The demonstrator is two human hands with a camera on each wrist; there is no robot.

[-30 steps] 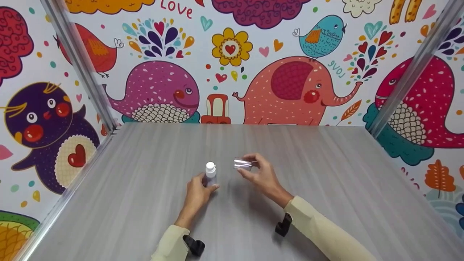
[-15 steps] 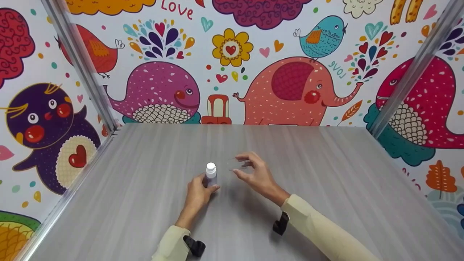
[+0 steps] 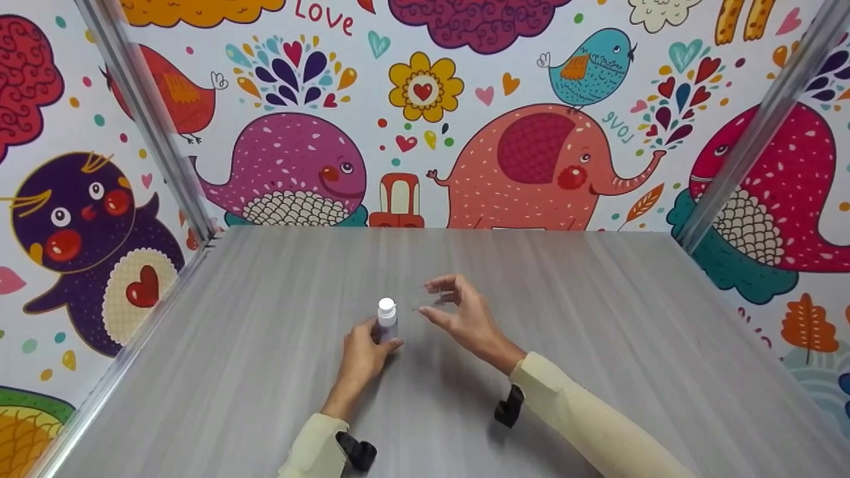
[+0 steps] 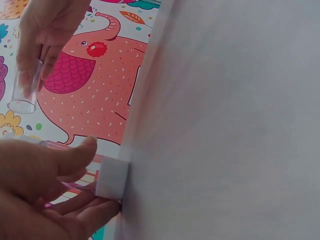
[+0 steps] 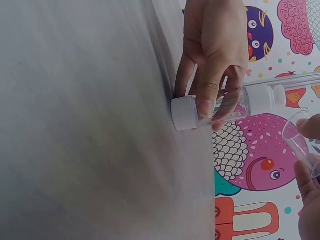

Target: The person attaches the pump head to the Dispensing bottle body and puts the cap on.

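Observation:
My left hand (image 3: 362, 355) holds a small clear bottle (image 3: 387, 318) upright on the table, thumb and fingers around its body. The bottle has a white top (image 5: 265, 99) and a white base (image 5: 184, 113), which touches the tabletop in the right wrist view. Just right of the bottle and above the table, my right hand (image 3: 468, 318) pinches a clear hollow cap (image 3: 418, 299) between thumb and fingers. Its round open rim (image 4: 21, 107) shows in the left wrist view. Cap and bottle are apart.
Both hands work over a grey wood-grain table (image 3: 265, 279). Walls with cartoon animals (image 3: 531, 166) stand behind it and at the sides. Metal posts (image 3: 153, 126) rise at the back corners. A black wrist camera (image 3: 356, 451) sits at the left cuff.
My right hand has moved a little left and away from me, bringing the clear cap closer to the bottle. The left hand and bottle have stayed in place.

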